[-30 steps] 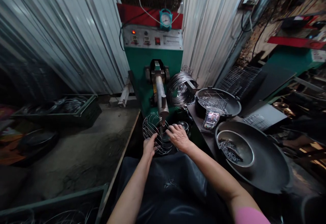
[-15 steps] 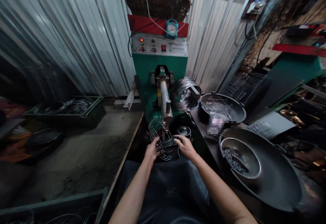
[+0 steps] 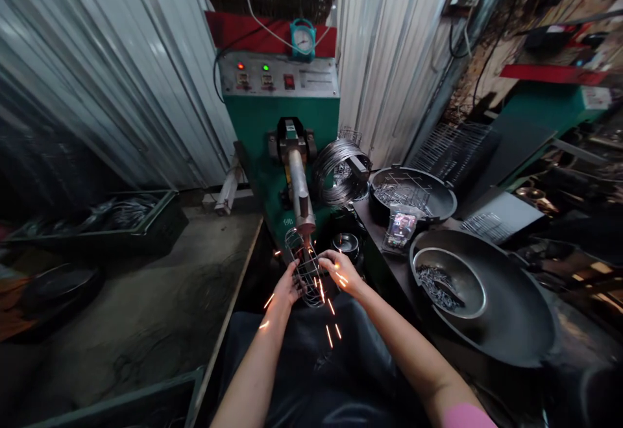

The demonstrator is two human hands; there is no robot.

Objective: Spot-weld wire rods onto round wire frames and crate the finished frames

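A round wire basket (image 3: 311, 290) is held under the tip of the metal arm (image 3: 300, 188) of a green machine (image 3: 257, 123). My left hand (image 3: 291, 283) grips its left side, thumb up on the wires. At its upper right, my right hand (image 3: 341, 270) closes its fingers on the wire rim. Orange sparks fly from the spot where the arm's tip meets the wires and fall over both hands and the dark apron (image 3: 335, 363). A red and a green light glow on the control panel (image 3: 311, 83).
Right of the machine hang wire coils (image 3: 342, 172). Beyond are a pan of wire pieces (image 3: 442, 198) and a large pan (image 3: 525, 311) holding a metal bowl (image 3: 479, 272) of small parts. A green crate (image 3: 165, 220) stands on the left floor.
Sparks have appeared at the arm's tip, and a green light has come on at the panel. The view has shifted, so the machine sits further left. Both hands still hold the basket.
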